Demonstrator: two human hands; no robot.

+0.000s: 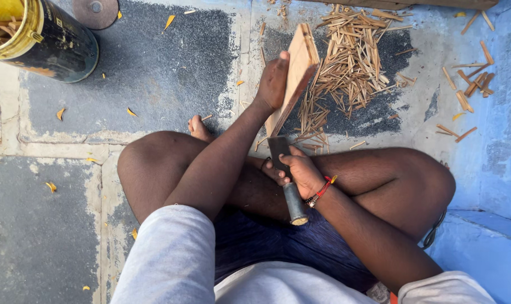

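I sit cross-legged on the floor. My left hand (273,80) grips a flat wooden board (296,73) that stands on edge, tilted, in front of my legs. My right hand (301,171), with a red thread on the wrist, is closed around a heavy knife (283,169) with a dark blade and a round handle. The blade rests at the lower end of the board. Beyond the board lies a pile of thin split wooden sticks (351,62).
A yellow-rimmed black tin (47,39) with sticks inside stands at the top left, a round metal lid (95,11) beside it. Thicker wood pieces (472,84) lie at the right by a blue wall (503,141). Small wood chips dot the grey stone floor (47,225).
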